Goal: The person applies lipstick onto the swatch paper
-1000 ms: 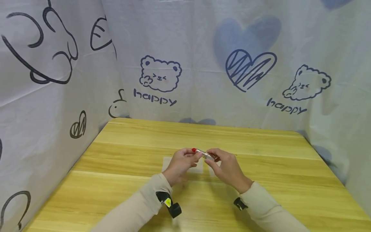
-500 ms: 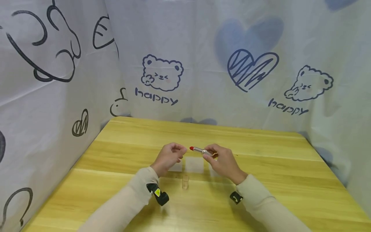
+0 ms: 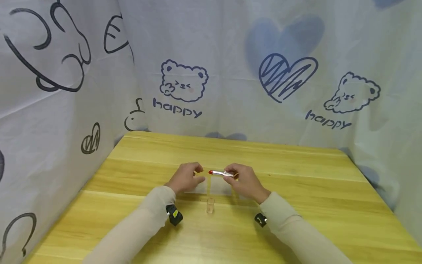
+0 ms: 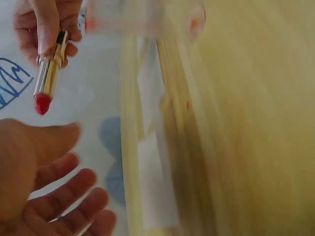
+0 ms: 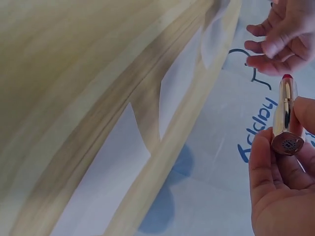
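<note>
Held up over the table is a lipstick, its red tip bare and pointing left at the left hand. My right hand pinches its base between thumb and fingers; the right wrist view shows the round bottom end of the lipstick. Just off the red tip, my left hand holds nothing, its thumb and fingers spread apart in the left wrist view. A clear cap stands on the table nearer the person, and the left wrist view shows this cap blurred, with red smears.
White paper pieces lie in a row on the wooden table beneath the hands. Behind and to the left hang white cloth sheets with drawn bears and hearts. Each sleeve carries a black wrist camera.
The left hand has drawn away from the lipstick to the left, and its fingers have spread. The right hand has moved slightly left with the lipstick, now nearly level. The clear cap has come into sight.
</note>
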The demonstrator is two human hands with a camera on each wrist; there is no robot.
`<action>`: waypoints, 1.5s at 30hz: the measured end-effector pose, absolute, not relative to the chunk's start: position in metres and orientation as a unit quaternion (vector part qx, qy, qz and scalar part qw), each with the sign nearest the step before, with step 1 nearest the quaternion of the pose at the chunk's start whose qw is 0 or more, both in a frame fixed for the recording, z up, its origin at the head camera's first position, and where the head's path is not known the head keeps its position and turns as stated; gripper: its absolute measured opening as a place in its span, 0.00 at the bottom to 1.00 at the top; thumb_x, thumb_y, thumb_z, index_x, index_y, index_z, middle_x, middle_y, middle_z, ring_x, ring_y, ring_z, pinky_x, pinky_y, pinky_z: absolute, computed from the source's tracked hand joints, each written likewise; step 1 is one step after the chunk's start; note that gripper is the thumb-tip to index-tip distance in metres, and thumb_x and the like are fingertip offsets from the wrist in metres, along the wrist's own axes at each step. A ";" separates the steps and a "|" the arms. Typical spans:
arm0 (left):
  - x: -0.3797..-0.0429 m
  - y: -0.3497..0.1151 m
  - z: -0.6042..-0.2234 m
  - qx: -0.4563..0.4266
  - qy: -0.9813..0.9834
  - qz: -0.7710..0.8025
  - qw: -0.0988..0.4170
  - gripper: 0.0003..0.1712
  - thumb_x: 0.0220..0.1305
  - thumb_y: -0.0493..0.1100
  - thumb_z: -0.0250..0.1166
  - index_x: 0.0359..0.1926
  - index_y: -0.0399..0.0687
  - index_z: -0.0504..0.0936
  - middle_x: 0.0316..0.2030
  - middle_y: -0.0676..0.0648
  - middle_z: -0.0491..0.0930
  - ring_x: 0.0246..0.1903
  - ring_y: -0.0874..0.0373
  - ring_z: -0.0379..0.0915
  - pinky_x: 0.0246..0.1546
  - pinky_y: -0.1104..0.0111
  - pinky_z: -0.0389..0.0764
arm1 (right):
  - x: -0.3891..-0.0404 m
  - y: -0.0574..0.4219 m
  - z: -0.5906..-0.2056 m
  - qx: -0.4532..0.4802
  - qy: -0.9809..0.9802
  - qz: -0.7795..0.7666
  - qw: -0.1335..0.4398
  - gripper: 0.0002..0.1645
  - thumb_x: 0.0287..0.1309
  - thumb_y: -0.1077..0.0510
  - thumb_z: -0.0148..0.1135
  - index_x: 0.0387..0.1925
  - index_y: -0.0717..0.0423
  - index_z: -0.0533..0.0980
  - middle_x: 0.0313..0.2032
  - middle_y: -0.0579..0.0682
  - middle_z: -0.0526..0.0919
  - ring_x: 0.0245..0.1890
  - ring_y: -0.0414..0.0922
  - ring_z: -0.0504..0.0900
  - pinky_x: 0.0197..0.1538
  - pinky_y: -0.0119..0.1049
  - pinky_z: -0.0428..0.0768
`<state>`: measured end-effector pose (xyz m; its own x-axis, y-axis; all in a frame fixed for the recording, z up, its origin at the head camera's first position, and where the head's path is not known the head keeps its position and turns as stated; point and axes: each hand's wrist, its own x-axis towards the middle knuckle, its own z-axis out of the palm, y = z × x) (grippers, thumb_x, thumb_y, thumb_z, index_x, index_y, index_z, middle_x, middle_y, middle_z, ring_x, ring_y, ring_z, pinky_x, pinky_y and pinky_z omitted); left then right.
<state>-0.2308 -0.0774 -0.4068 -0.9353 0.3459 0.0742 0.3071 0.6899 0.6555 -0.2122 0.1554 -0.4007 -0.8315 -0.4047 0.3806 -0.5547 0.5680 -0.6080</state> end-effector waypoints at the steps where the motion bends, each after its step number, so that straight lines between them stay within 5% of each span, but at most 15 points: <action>1: -0.233 -0.080 -0.406 0.189 0.926 0.326 0.033 0.15 0.63 0.41 0.67 0.47 0.37 0.81 0.46 0.40 0.80 0.47 0.46 0.76 0.49 0.56 0.77 | -0.214 0.154 -0.401 0.274 -0.880 0.375 0.096 0.11 0.58 0.63 0.67 0.42 0.64 0.80 0.33 0.50 0.83 0.32 0.42 0.80 0.36 0.33 0.81; 14: -0.246 -0.099 -0.409 0.224 0.953 0.176 0.105 0.20 0.53 0.43 0.76 0.46 0.39 0.85 0.50 0.42 0.81 0.57 0.44 0.71 0.59 0.56 0.70 | -0.223 0.141 -0.403 0.244 -0.899 0.361 0.027 0.07 0.61 0.61 0.65 0.41 0.59 0.79 0.32 0.46 0.81 0.30 0.39 0.76 0.34 0.32 0.78; 21: -0.248 -0.098 -0.412 0.249 0.953 0.132 0.107 0.14 0.53 0.43 0.76 0.40 0.42 0.87 0.45 0.45 0.83 0.50 0.48 0.76 0.53 0.58 0.75 | -0.231 0.134 -0.408 0.240 -0.912 0.333 0.020 0.08 0.61 0.61 0.66 0.41 0.60 0.80 0.31 0.46 0.80 0.27 0.39 0.73 0.31 0.33 0.75; 30: -0.247 -0.099 -0.413 0.243 0.957 0.116 0.106 0.17 0.53 0.42 0.76 0.44 0.42 0.86 0.48 0.44 0.82 0.53 0.45 0.75 0.55 0.56 0.74 | -0.236 0.124 -0.411 0.240 -0.920 0.310 -0.007 0.10 0.62 0.60 0.65 0.43 0.60 0.80 0.33 0.48 0.81 0.28 0.40 0.74 0.32 0.34 0.75; 45: -0.251 -0.098 -0.410 0.243 0.960 0.097 0.102 0.19 0.52 0.43 0.77 0.46 0.44 0.86 0.50 0.45 0.82 0.52 0.46 0.76 0.53 0.55 0.75 | -0.246 0.114 -0.419 0.280 -0.918 0.279 0.024 0.11 0.60 0.62 0.66 0.43 0.64 0.81 0.38 0.55 0.84 0.34 0.44 0.81 0.38 0.37 0.80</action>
<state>-0.2506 -0.0975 -0.4102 -0.8615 0.4857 -0.1479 0.4462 0.8633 0.2358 -0.2465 0.1138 -0.4190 -0.8425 -0.5002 0.2000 -0.5269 0.6875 -0.4997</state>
